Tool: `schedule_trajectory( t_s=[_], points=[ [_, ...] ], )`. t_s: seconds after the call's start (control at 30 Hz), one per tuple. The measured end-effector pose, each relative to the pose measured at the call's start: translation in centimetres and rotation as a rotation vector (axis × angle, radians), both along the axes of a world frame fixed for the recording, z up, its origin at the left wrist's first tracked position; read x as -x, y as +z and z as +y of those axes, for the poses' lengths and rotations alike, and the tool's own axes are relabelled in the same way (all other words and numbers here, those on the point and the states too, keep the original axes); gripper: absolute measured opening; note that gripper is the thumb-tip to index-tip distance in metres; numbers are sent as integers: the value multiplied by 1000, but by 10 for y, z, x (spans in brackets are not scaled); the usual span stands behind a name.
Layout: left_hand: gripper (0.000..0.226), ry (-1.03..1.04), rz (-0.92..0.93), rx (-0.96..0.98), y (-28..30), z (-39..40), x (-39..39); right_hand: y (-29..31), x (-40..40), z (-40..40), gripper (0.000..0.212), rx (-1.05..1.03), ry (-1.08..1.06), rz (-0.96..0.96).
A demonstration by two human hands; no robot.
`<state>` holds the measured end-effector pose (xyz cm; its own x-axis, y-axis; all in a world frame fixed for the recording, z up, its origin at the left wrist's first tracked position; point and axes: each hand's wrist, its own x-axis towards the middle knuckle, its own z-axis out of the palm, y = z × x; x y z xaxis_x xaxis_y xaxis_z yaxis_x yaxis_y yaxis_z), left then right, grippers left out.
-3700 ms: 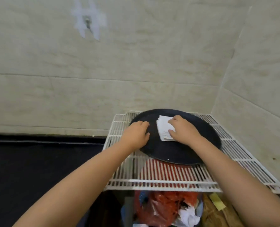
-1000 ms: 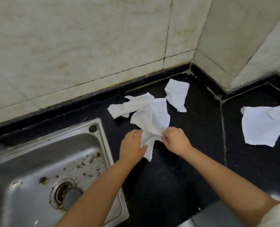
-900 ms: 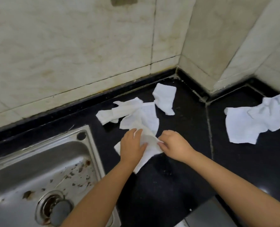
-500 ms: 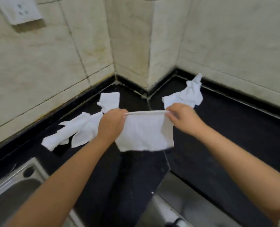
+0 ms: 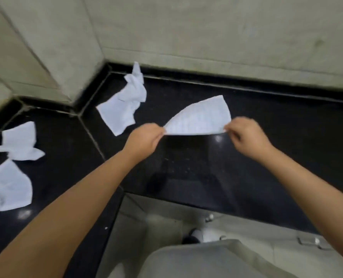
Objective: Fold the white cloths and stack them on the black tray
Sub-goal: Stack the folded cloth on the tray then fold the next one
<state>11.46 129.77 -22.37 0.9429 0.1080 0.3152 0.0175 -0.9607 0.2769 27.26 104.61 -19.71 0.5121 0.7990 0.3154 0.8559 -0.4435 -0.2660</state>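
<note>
A white cloth [image 5: 200, 117] is stretched in the air above the black counter [image 5: 267, 141]. My left hand [image 5: 144, 140] pinches its left corner and my right hand [image 5: 245, 135] pinches its right corner; the free edge flips away from me. A crumpled white cloth [image 5: 126, 103] lies in the counter's corner behind my left hand. Two more loose cloths lie at the far left, one [image 5: 21, 141] above the other [image 5: 8, 189]. The black tray is out of view.
Pale tiled walls [image 5: 186, 27] close off the counter at the back, with a projecting wall corner at the left. The counter's front edge runs below my arms; beneath it are a grey floor and my shoe [image 5: 202, 235].
I picked one cloth from the pile by the sink and lifted it by two corners. My view has swung right, past the wall corner. The cloth now flips forward instead of hanging down.
</note>
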Motion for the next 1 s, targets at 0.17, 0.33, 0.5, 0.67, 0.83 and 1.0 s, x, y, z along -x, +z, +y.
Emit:
schedule_trajectory(
  t_s=[0.17,0.33,0.5,0.67,0.83,1.0],
  points=[
    [16,-170,506,72,-66,-54,4,-72,21,-78,13,486,31,368],
    [20,-169,967,255,-72,-58,-15,-78,16,-87,30,629,27,590],
    [19,-78,812,278,-59,-47,-54,-74,-18,-80,20,463,-142,598],
    [21,100,557,270,-65,-49,-99,-86,-42,-69,22,277,-445,553],
    [28,140,602,125,-92,-54,-119,-109,-48,-60,25,366,-531,440],
    [29,174,570,68,-110,-50,-115,-123,-53,-52,25,359,-536,405]
  ],
)
